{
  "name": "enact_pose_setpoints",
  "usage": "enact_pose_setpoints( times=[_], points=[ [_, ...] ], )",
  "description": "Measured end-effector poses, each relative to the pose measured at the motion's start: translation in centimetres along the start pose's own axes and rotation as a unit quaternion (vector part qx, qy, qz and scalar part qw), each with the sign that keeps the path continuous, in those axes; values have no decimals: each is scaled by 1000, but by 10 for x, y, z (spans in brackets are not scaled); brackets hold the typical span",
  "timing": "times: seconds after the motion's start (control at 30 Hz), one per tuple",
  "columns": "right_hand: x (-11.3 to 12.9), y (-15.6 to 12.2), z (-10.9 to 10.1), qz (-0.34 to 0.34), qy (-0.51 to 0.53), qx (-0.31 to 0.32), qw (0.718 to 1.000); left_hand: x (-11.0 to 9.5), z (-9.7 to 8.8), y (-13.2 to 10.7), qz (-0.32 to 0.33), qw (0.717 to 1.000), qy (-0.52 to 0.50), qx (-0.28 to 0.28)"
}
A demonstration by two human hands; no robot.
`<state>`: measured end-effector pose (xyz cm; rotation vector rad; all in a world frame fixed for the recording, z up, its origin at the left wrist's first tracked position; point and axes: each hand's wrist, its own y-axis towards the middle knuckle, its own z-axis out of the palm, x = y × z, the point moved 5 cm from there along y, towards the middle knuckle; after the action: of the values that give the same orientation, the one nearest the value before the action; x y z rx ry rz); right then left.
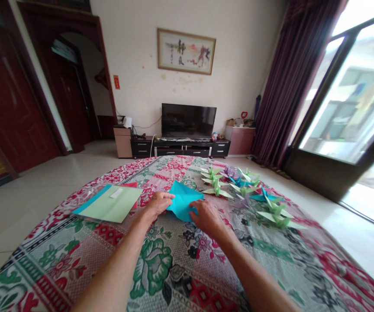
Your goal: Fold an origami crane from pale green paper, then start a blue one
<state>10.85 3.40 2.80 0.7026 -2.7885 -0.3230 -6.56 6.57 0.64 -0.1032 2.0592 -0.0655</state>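
Observation:
A bright blue sheet of origami paper, creased and partly bent, is held just over the patterned tablecloth between my two hands. My left hand pinches its left edge between thumb and fingers. On the lower right side, my right hand grips the paper with curled fingers. Left of my hands lies a stack of coloured paper, pale green on top with blue and red edges showing and a small white strip on it. Several folded paper cranes in green, blue and purple stand to the right.
A floral tablecloth covers the round table. Beyond it stand a low TV cabinet and a television against the wall. Dark curtains and a glass door are at the right, wooden doors at the left.

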Motion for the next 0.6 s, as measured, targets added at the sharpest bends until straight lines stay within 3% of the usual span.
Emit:
enact_pose_setpoints(
  times=[0.1, 0.27, 0.4, 0.5, 0.6],
  points=[
    [11, -3, 0, -23, 6, -12, 1000, 2, 4, 1, -9, 1000, -19, -12],
    [20, -11, 1, -26, -36, -42, 998, -2, 11, -2, 21, 991, -118, 62],
    [19, -12, 8, -13, -65, -45, 997, 2, 6, -2, -34, 993, -82, 82],
    [18, -10, 13, -23, -68, -27, 997, 4, -8, 2, -25, 997, 69, 33],
    [15, -9, 15, -23, -60, -29, 998, -13, -27, 3, 115, 972, 192, -76]
  ],
)
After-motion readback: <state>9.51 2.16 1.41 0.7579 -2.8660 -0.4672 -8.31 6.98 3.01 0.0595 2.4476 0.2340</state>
